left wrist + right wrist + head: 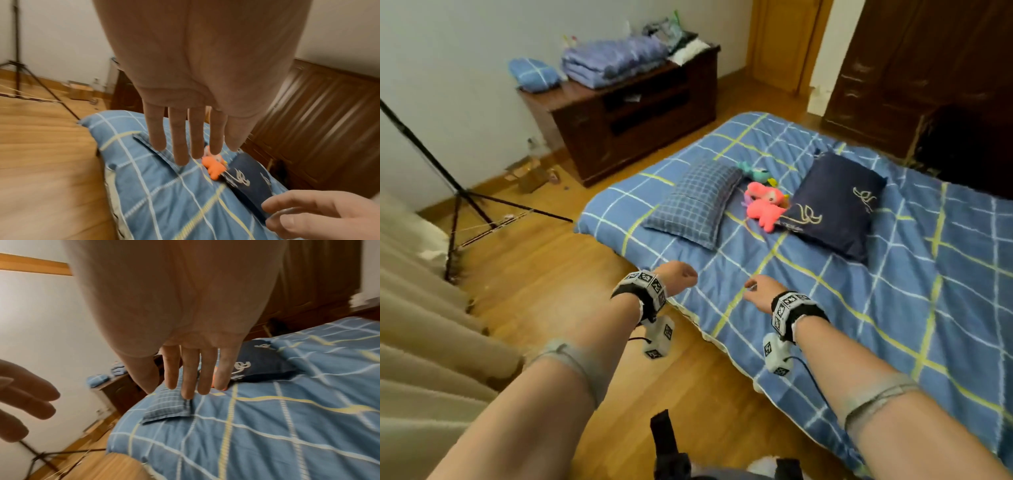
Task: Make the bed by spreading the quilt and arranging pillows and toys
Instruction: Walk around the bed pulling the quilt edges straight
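Both hands are out in front over the near edge of the bed, empty and touching nothing. Left hand [677, 275]: from the head view it looks loosely bunched, but the left wrist view shows its fingers [179, 138] straight and slightly apart, pointing toward the pillows. Right hand [763, 289]: fingers [187, 374] likewise extended and close together in the right wrist view, hanging above the quilt, no contact seen. Quilt [825, 291]: blue with white and yellow check lines, spread flat over the bed, its edge hanging toward the wooden floor [558, 274]. Checked pillow [697, 202] lies on the quilt at the head end, on the left; dark blue pillow [835, 205] with pale embroidery lies to its right, well apart from it. Between the two pillows: pink toy [763, 205], touching the dark pillow's corner, and a green toy [755, 171] just behind it, near the checked pillow's far corner. Beyond the bed, a dark wooden cabinet [640, 113] stands against the wall, carrying folded blue bedding [613, 61] and a small blue checked pillow [534, 73]. Tripod [458, 202] stands on the floor at left.
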A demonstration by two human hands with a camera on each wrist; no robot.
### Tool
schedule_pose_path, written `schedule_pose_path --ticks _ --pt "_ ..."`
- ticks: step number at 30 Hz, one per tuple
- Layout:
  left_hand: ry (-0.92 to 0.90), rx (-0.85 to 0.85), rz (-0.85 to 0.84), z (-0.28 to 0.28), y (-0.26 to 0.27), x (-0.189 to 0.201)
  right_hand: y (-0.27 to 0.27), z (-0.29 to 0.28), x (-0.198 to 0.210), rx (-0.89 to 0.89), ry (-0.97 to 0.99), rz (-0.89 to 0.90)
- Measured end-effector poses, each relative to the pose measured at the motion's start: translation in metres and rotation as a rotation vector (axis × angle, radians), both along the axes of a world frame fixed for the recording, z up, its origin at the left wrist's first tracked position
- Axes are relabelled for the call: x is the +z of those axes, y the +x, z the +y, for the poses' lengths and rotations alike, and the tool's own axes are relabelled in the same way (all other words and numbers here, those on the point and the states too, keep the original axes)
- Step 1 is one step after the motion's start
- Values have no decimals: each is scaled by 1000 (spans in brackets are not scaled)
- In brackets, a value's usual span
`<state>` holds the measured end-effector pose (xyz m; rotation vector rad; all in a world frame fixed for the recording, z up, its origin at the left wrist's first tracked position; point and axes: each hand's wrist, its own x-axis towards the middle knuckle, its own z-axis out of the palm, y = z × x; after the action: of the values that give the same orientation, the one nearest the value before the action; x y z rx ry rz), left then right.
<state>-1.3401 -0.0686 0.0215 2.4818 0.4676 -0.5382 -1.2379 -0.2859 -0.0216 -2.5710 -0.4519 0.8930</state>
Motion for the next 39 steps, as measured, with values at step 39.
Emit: schedule_pose_path --ticks 39 --pt "420 -802 183 166 285 -495 143 184 -464 -378 -477 -39"
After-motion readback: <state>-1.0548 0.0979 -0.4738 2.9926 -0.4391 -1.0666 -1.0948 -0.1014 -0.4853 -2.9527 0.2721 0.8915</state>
